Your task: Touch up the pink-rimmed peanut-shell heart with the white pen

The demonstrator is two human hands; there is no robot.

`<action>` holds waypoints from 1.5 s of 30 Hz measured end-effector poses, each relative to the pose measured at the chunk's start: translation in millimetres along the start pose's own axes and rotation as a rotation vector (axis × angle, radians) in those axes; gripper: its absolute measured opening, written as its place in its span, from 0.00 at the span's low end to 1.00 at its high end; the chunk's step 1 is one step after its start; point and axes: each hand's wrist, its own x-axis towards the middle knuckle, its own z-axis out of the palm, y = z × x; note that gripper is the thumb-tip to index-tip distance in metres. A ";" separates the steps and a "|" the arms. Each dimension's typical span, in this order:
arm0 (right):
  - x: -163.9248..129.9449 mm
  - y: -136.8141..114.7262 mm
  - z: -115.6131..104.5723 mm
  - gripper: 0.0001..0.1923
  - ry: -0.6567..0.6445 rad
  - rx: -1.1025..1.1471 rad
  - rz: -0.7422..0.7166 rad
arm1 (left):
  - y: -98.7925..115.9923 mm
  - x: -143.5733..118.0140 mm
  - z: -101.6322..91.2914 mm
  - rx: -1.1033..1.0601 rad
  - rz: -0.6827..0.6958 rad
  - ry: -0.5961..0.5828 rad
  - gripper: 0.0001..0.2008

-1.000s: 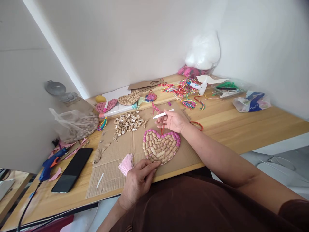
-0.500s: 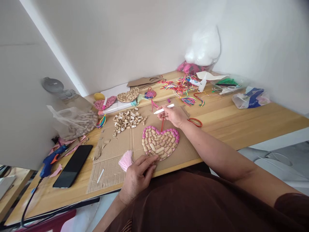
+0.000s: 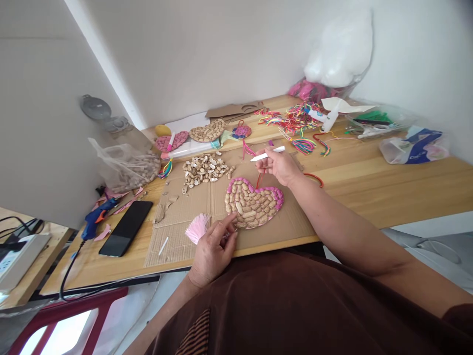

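A heart [image 3: 253, 204] covered in peanut shells lies on the cardboard [image 3: 210, 199], its upper rim coloured pink and a red cord at its top notch. My right hand [image 3: 278, 165] is above the top of the heart, closed around a white marker pen [image 3: 268, 154] whose tip points left. My left hand [image 3: 216, 246] is at the heart's lower left edge, fingers curled, with fingertips on the edge. Beside it lies a pale pink tassel [image 3: 198, 228], partly covered by the hand. A pile of peanut shells [image 3: 206, 170] sits further back.
At left are a black phone [image 3: 126, 228], a blue glue gun [image 3: 95, 217] and a plastic bag of peanuts [image 3: 129, 167]. Finished hearts [image 3: 207, 130] stand at the back. Coloured threads [image 3: 305, 118], a glue bottle [image 3: 331, 118] and a packet [image 3: 416, 145] lie at right.
The camera view has shifted, so the table appears further right and higher. My left fingertips have slid a little left along the heart's lower edge. The right hand still holds the pen.
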 end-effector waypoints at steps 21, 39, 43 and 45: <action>-55.3 -16.4 -24.7 0.17 -0.306 0.245 0.256 | -42.6 14.8 -29.0 0.239 -0.058 0.125 0.14; -66.3 23.1 -5.5 0.20 -0.374 0.131 0.054 | -48.4 10.0 -20.9 0.323 0.092 0.197 0.15; -64.7 26.6 -5.4 0.20 -0.301 0.076 -0.039 | -50.3 9.3 -21.4 0.330 0.081 0.201 0.14; -63.2 27.4 -5.7 0.21 -0.278 0.065 -0.068 | -50.6 9.8 -21.4 0.328 0.090 0.207 0.14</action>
